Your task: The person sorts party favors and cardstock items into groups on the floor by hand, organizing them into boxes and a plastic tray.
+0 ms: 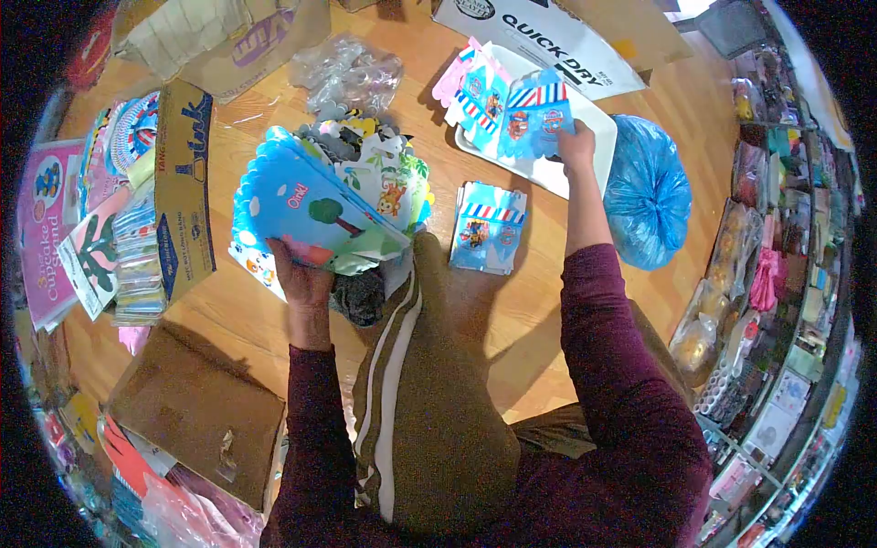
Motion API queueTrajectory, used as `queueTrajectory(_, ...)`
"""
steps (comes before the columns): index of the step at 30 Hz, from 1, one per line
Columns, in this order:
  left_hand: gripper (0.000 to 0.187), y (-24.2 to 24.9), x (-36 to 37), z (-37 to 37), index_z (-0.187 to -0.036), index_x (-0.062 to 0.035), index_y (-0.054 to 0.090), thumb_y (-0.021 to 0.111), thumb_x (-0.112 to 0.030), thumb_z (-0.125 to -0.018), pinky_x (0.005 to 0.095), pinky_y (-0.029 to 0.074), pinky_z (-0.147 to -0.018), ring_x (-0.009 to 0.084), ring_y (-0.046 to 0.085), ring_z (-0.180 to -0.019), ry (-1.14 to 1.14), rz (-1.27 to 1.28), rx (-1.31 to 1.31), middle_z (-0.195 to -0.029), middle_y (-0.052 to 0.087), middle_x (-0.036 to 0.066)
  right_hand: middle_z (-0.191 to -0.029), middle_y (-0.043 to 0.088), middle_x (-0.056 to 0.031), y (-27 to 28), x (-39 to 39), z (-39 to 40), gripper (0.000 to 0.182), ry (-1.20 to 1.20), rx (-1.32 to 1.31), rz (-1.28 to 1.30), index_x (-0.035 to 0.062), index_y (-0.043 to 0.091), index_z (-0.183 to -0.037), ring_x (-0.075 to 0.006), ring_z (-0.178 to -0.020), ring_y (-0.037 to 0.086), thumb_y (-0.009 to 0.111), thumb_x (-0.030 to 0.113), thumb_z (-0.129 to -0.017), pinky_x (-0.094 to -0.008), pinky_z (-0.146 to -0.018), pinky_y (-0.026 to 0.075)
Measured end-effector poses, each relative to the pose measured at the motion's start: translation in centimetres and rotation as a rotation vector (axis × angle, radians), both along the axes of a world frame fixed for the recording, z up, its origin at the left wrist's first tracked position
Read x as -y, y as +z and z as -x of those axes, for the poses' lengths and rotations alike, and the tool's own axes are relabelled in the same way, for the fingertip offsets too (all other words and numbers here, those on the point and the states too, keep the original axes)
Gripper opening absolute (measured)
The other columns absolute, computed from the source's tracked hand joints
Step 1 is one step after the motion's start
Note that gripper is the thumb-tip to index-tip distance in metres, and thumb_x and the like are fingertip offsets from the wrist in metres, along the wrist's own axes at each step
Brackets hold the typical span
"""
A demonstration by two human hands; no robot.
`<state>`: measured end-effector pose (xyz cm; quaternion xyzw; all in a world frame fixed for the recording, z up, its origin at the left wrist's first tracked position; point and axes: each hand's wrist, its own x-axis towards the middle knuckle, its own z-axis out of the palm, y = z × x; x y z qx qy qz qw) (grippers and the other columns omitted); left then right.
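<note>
My left hand [301, 274] is closed on the lower edge of a fanned stack of blue scalloped cards [306, 201] with a tree and the word "Oink!". Beside and behind that stack lie other printed cutouts [388, 178], with a black bag [357, 298] below. My right hand [575, 148] grips a blue printed card piece [537, 119] with red and blue stripes, above a white tray [598, 151]. More striped and pink card pieces [470, 87] lie over the tray's left side. A pile of similar small blue cards [487, 228] rests on the floor between my hands.
Right of the tray sits a tied blue plastic bag [650, 192]. Cardboard boxes stand at the back and left, one [187, 183] beside packed party goods. Crumpled clear plastic [347, 75] lies behind the cutouts. A brown box [196, 411] is at lower left; shelves [786, 274] line the right.
</note>
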<state>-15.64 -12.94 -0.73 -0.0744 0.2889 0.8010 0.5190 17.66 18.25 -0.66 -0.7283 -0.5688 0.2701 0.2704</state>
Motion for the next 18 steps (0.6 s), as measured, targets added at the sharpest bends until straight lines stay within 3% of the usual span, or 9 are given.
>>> queueTrajectory(1, 0.061, -0.1, 0.0, 0.0, -0.128, -0.0099, 0.029, 0.047, -0.046, -0.082, 0.0473, 0.028, -0.096, 0.0288, 0.035, -0.116, -0.010, -0.015, 0.011, -0.128, 0.035, 0.010, -0.075, 0.061, -0.0174, -1.2, -0.3, -0.9, 0.018, 0.013, 0.066, -0.145, -0.0046, 0.057, -0.085, -0.0250, -0.071, 0.060, 0.055, 0.006, -0.070, -0.0359, -0.065, 0.047)
queueTrajectory(2, 0.059, -0.2, 0.0, 0.0, -0.127, -0.0096, 0.029, 0.046, -0.045, -0.083, 0.0472, 0.028, -0.097, 0.0288, 0.035, -0.116, -0.021, -0.031, 0.022, -0.128, 0.035, 0.010, -0.077, 0.060, -0.0160, 1.9, 1.1, -0.3, 0.020, -0.019, -0.127, -0.019, -0.0049, 0.057, -0.087, -0.0239, -0.072, 0.059, 0.057, 0.007, -0.070, -0.0357, -0.067, 0.047)
queueTrajectory(3, 0.059, -0.2, 0.0, 0.1, -0.127, -0.0096, 0.029, 0.046, -0.045, -0.083, 0.0472, 0.028, -0.097, 0.0288, 0.035, -0.116, -0.020, -0.029, 0.019, -0.128, 0.035, 0.010, -0.088, 0.060, -0.0122, 2.3, 1.3, -1.4, 0.025, 0.056, 0.034, -0.066, -0.0044, 0.054, -0.098, -0.0172, -0.071, 0.058, 0.054, 0.003, -0.075, -0.0299, -0.062, 0.049)
queueTrajectory(5, 0.057, -0.1, 0.1, 0.2, -0.127, -0.0097, 0.029, 0.045, -0.044, -0.084, 0.0473, 0.028, -0.097, 0.0290, 0.034, -0.116, -0.020, 0.010, 0.034, -0.127, 0.035, 0.009, -0.091, 0.060, -0.0106, 4.8, 3.3, -1.4, 0.025, -0.036, -0.403, -0.115, -0.0040, 0.052, -0.101, -0.0173, -0.073, 0.059, 0.054, 0.003, -0.077, -0.0306, -0.063, 0.050)
queueTrajectory(9, 0.055, 1.3, -0.6, -0.3, -0.127, -0.0100, 0.029, 0.044, -0.042, -0.085, 0.0473, 0.027, -0.097, 0.0284, 0.034, -0.117, -0.006, 0.058, 0.000, -0.128, 0.035, 0.010, -0.091, 0.059, -0.0109, 8.7, 6.6, -1.6, 0.025, 0.021, -0.713, -0.022, -0.0048, 0.050, -0.102, -0.0156, -0.075, 0.059, 0.053, 0.000, -0.077, -0.0268, -0.066, 0.049)
queueTrajectory(11, 0.050, 1.6, -0.9, -0.7, -0.126, -0.0081, 0.030, 0.042, -0.038, -0.087, 0.0467, 0.028, -0.097, 0.0277, 0.037, -0.114, -0.024, 0.119, 0.048, -0.125, 0.038, 0.009, -0.093, 0.059, -0.0105, 9.4, 7.5, -1.4, 0.029, 0.179, -0.867, 0.046, -0.0050, 0.049, -0.105, -0.0153, -0.078, 0.059, 0.053, 0.000, -0.077, -0.0267, -0.068, 0.048)
queueTrajectory(15, 0.042, 0.9, -1.2, -1.2, -0.121, -0.0045, 0.035, 0.041, -0.030, -0.089, 0.0425, 0.036, -0.092, 0.0247, 0.044, -0.108, -0.069, 0.141, 0.039, -0.118, 0.044, 0.009, -0.095, 0.058, -0.0088, 11.5, 9.0, 0.6, 0.032, 0.345, -0.793, 0.127, -0.0051, 0.048, -0.106, -0.0131, -0.080, 0.057, 0.054, 0.001, -0.076, -0.0243, -0.070, 0.046)
queueTrajectory(16, 0.039, 0.2, -1.3, -1.3, -0.118, -0.0031, 0.037, 0.044, -0.027, -0.088, 0.0399, 0.039, -0.089, 0.0230, 0.046, -0.104, -0.100, 0.121, 0.017, -0.114, 0.047, 0.009, -0.102, 0.056, -0.0106, 11.1, 8.5, -0.2, 0.035, 0.391, -0.729, 0.190, -0.0057, 0.046, -0.110, -0.0153, -0.088, 0.056, 0.054, -0.001, -0.076, -0.0274, -0.078, 0.044)
queueTrajectory(18, 0.035, 0.1, -1.5, -1.4, -0.114, -0.0017, 0.040, 0.047, -0.023, -0.087, 0.0373, 0.043, -0.086, 0.0212, 0.049, -0.100, -0.091, 0.118, -0.013, -0.110, 0.049, 0.009, -0.091, 0.059, -0.0071, 12.4, 8.9, 1.6, 0.031, 0.431, -0.727, 0.144, -0.0050, 0.050, -0.103, -0.0116, -0.082, 0.055, 0.055, 0.003, -0.074, -0.0244, -0.072, 0.043)
